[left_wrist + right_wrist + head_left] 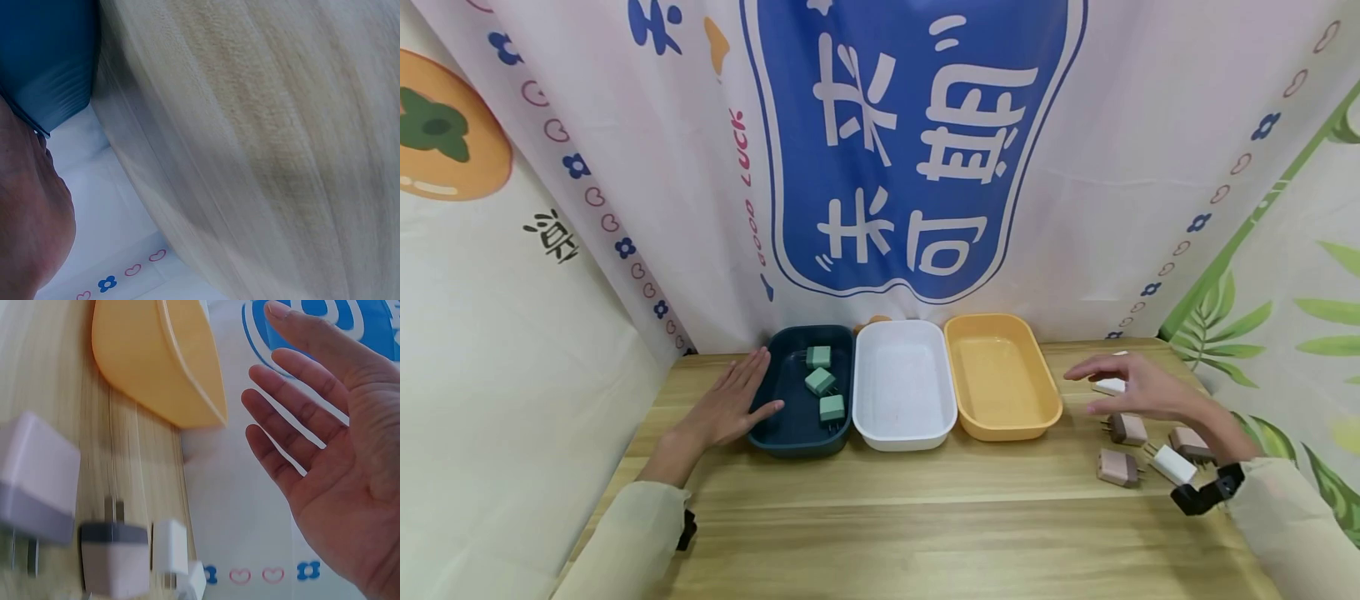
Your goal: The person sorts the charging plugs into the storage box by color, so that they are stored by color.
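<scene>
My left hand (724, 406) rests with straight fingers along the left rim of a dark blue tray (797, 443). Inside that tray lie three green plug chargers, one of them a green charger (831, 407) near its front. On the right, my right hand (1138, 387) hovers over a group of chargers, fingers spread and holding nothing. Below it are a pink charger (1126, 428), another pink charger (1117, 467), and a white charger (1172, 464). The right wrist view shows the bare palm, with a pink charger (115, 562) and a white charger (169, 547) under it.
A white tray (905, 442) stands against the blue one, and a yellow tray (1003, 432) sits to its right; neither holds anything. The wooden table (880, 533) ends at a printed curtain (1075, 250) behind the trays. More cloth hangs at both sides.
</scene>
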A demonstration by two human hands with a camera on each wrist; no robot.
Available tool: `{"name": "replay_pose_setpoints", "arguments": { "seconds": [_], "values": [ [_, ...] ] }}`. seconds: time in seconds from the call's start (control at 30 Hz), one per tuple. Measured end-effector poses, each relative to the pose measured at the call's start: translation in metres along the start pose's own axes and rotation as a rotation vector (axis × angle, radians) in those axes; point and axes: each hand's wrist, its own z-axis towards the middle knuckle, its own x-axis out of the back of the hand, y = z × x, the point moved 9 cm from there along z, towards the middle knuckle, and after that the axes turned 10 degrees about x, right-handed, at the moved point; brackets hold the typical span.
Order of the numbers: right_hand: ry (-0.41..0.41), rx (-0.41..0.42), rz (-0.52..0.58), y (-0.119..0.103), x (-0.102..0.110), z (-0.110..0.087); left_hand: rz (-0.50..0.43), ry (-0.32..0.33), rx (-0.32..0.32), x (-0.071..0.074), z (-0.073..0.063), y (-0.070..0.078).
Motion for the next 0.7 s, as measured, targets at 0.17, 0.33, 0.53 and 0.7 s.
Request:
{"name": "replay_pose_setpoints", "arguments": {
  "seconds": [0.17,0.33,0.53,0.7],
  "values": [
    [0.024,-0.028,-0.004,0.008,0.011,-0.016,0.000,-0.002,0.003,-0.001,0.000,-0.001],
    [0.028,-0.043,0.033,0.015,0.016,-0.030,-0.004,0.002,0.003,0.000,-0.001,-0.001],
    [0.018,-0.082,0.028,0.026,0.023,-0.048,0.006,-0.001,0.002,0.000,-0.002,-0.001],
    [0.023,-0.050,-0.005,0.032,0.031,-0.062,0.007,-0.001,0.002,0.000,-0.001,-0.001]
  ]
}}
